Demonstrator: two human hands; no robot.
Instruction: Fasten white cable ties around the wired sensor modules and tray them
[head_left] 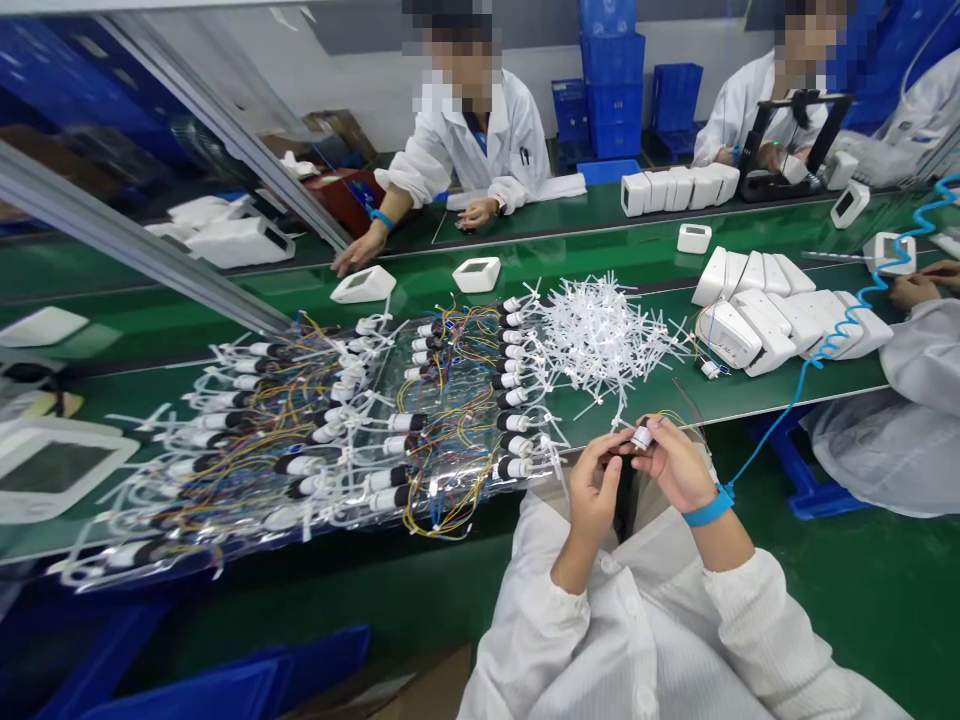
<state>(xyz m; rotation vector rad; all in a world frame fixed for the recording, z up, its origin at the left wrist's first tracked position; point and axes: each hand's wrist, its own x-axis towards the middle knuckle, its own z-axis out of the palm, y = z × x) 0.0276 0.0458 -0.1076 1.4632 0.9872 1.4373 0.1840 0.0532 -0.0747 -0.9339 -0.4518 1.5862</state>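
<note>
Close to my body, just off the bench edge, both hands meet around a small white cylinder with wires [642,438]. My right hand [679,468], with a blue wrist strap [709,508], pinches its white body between thumb and fingers. Thin yellow and dark wires trail from it over that hand. My left hand [595,488] has its fingertips closed at the dark end of the same part; what exactly they grip is partly hidden. Just beyond my hands lies a heap of white cable ties [596,330].
Rows of similar wired cylinders with ties [386,447] lie on clear plastic to the left. White device housings [772,320] are grouped at right, near a coiled blue cord [829,345]. Co-workers [480,130] sit across the green bench [750,396]; another person's sleeve [926,360] is at right.
</note>
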